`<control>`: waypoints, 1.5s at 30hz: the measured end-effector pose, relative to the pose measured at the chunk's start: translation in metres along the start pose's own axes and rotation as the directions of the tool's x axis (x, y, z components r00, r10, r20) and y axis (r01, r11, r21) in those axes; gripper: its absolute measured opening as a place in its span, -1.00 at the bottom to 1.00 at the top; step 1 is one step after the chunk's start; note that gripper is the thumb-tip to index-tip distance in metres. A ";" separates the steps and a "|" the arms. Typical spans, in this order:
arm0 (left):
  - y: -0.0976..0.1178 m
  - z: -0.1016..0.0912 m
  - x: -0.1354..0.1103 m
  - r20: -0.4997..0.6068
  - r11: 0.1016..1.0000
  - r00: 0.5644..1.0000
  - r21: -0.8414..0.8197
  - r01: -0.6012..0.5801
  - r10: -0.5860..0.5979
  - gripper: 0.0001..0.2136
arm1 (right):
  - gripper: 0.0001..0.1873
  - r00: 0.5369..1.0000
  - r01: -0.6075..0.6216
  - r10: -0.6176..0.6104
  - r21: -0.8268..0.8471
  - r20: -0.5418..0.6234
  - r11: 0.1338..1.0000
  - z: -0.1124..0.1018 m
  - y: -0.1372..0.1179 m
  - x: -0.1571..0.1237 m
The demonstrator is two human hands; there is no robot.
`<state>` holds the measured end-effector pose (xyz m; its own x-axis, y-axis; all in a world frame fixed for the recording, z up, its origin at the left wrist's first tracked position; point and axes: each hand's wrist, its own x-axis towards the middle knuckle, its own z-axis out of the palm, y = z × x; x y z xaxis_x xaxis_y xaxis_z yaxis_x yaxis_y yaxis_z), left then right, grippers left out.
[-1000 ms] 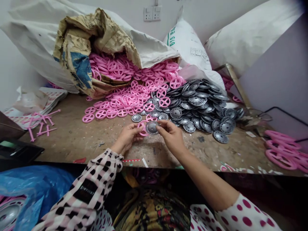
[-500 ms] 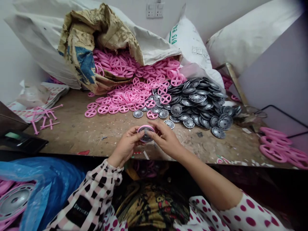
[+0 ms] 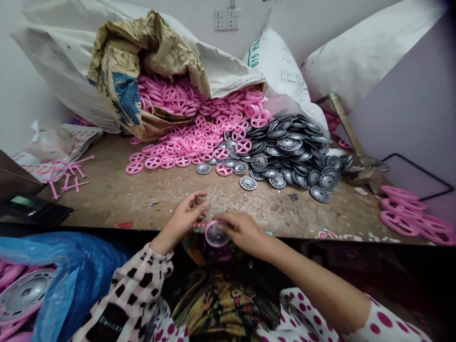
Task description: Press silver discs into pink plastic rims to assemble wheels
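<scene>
My right hand [image 3: 242,231] grips a small toy wheel [image 3: 217,234], a grey hubcap disc set in a pink rim, at the table's front edge. To its left, my left hand [image 3: 188,211] is raised just over the tabletop, fingers loosely curled and apart, holding nothing. Below the edge, under the wheel, more pink and grey pieces show dimly. Farther back lie a pile of pink wheel rims [image 3: 188,142] and a heap of grey hubcap discs [image 3: 295,152], which meet in the middle. One grey disc [image 3: 248,183] lies nearest my hands.
Pink rims spill from a torn brown-lined sack [image 3: 117,85]. Pink pegs [image 3: 67,175] and a dark device [image 3: 35,209] lie at left. A blue bag [image 3: 81,270] holds larger wheels at lower left. Large pink rims [image 3: 402,216] are stacked at right. White sacks [image 3: 278,61] lean behind.
My left hand has let go of the wheel and drawn away to the left. With the wheel, my right hand has come down and nearer, to the table edge.
</scene>
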<state>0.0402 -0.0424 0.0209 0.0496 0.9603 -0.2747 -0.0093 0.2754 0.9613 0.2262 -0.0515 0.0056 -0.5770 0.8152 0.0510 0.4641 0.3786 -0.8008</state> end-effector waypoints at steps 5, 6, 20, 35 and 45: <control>-0.018 -0.013 0.008 -0.076 1.000 0.997 0.029 0.012 -0.010 -0.58 | -0.66 0.989 0.131 -0.091 -0.394 0.118 0.910 0.007 -0.003 -0.012; -0.022 -0.013 0.010 -0.090 1.000 0.996 0.019 0.005 -0.003 -0.58 | -0.66 0.992 0.119 -0.091 -0.415 0.087 0.902 0.003 0.001 -0.005; -0.037 -0.009 0.010 -0.172 0.997 0.982 -0.010 -0.078 0.075 -0.73 | -0.67 0.961 -0.256 0.095 -0.707 -0.260 0.659 -0.039 0.046 0.114; -0.011 0.017 0.004 -0.054 0.857 0.971 -0.482 0.180 -0.235 -0.95 | -0.67 0.934 -0.303 0.017 -0.764 -0.358 0.569 -0.055 0.065 0.036; -0.007 0.021 -0.002 0.029 0.801 0.976 -0.567 0.195 -0.217 -0.92 | -0.69 0.803 -0.104 -0.201 -0.465 -0.560 0.879 -0.052 0.042 0.036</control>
<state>0.0614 -0.0468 0.0147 0.0794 0.8761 -0.4755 -0.5638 0.4329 0.7033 0.2597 0.0167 0.0045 -0.1802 0.8244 0.5365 0.7808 0.4516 -0.4317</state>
